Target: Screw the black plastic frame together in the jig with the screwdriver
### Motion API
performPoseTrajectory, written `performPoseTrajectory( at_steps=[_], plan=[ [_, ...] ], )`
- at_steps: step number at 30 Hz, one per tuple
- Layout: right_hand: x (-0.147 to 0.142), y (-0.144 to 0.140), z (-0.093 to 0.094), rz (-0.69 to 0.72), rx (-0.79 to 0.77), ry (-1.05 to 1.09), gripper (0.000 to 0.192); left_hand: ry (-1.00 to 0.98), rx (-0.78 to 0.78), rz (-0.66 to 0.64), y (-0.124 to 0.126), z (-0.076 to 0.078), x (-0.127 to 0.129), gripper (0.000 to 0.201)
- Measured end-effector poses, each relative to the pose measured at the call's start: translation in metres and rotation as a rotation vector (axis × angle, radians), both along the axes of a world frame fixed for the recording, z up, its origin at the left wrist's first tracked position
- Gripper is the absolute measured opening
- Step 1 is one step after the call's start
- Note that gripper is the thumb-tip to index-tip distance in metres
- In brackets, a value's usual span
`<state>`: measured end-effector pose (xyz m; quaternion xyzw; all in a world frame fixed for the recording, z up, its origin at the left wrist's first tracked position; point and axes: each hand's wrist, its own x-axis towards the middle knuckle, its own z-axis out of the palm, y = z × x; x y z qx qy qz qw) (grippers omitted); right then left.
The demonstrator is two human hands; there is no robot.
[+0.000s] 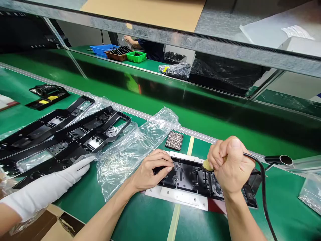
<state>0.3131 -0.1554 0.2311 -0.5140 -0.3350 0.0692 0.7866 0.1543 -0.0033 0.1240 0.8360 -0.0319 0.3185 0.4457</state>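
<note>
One long black plastic panel lay slightly aslant, right of centre in the lower half of the frame, between the strips of a white holder. Its upper face was dark and glossy, dotted with small posts and holes, with ribs and slots toward the right. The left hand arched over the panel's left end, fingers bent and thumb close to the forefinger; whether they pinched anything, I could not tell. The right hand, raised above the panel's right part, was clenched around the yellow handle of a corded tool, its thin tip pointing left. Another person's white-gloved hand was by black frames at left.
</note>
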Motion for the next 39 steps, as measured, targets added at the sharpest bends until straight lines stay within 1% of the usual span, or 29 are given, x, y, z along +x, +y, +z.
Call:
performPoseTrajectory(
  at_steps=[39],
  plan=[
    [-0.0012, 0.0037, 0.0022, 0.013, 0.036, 0.003, 0.049, 0.011, 0.008, -0.006, 0.0028, -0.0057, -0.0023, 0.019]
  ],
)
